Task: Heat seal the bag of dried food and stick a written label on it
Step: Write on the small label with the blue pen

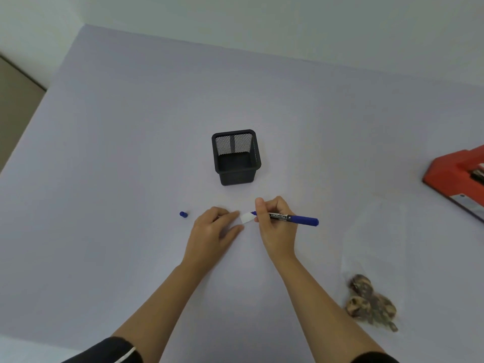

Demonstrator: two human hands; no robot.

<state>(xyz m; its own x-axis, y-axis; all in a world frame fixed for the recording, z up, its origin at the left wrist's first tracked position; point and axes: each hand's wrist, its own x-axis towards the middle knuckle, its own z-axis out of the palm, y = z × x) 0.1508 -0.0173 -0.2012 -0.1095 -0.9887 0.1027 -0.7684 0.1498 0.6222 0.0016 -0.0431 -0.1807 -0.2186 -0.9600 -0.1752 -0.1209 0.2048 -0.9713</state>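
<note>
Lying flat on the worktop [131, 153] just in front of the person, the small white label [247, 218] sits between the two hands. The right hand [275, 224] has its grip clenched round a blue marker [293, 218], with the tip on the label's right end and the barrel pointing away to the right. The left hand [214, 229] grasps nothing: its forefinger and thumb reach out along the surface to the label's left edge, its grip released. The marker's blue cap [183, 214] lies just left of that hand. Behind the hands stands a black mesh pen holder [235, 158]. Well apart to the right, near the front edge, lies the clear bag of dried food [372, 302], its brown pieces gathered at the near end. A red heat sealer [455, 176] shows partly at the right border. The worktop is a plain, pale lilac sheet running back to a whitish wall [262, 22]; a brownish strip [15, 113] shows past its left edge.
</note>
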